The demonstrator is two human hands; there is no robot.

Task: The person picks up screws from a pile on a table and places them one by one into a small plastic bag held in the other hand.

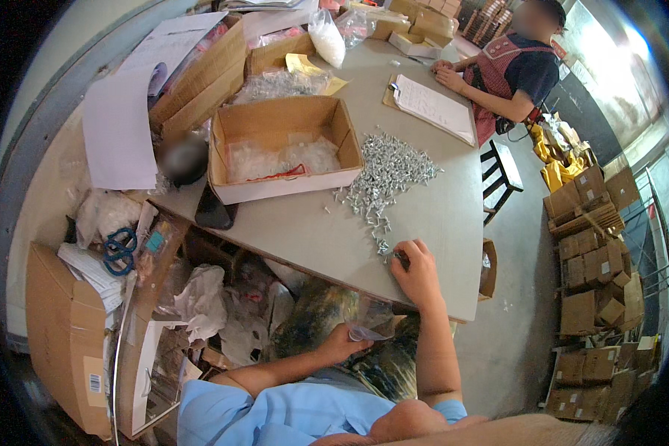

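Note:
A heap of small silvery screws (pixel 394 167) lies on the grey table, narrowing to a thin trail toward me. At the trail's near end, my right hand (pixel 418 273) rests by the table's edge. Its fingers curl inward around a few screws, mostly hidden by the hand. Below the table edge, my left hand (pixel 340 343) pinches a small clear plastic bag (pixel 373 327). Left of the heap stands an open cardboard box (pixel 286 189) with clear plastic bags and a red strip inside.
Across the table (pixel 453 223) lies a clipboard with paper (pixel 435 108), near a person in a checked apron (pixel 502 67). A dark phone (pixel 215 209) sits by the box. Blue-handled scissors (pixel 119 251) lie at left. A stool (pixel 502 175) and stacked cartons (pixel 595 260) stand at right.

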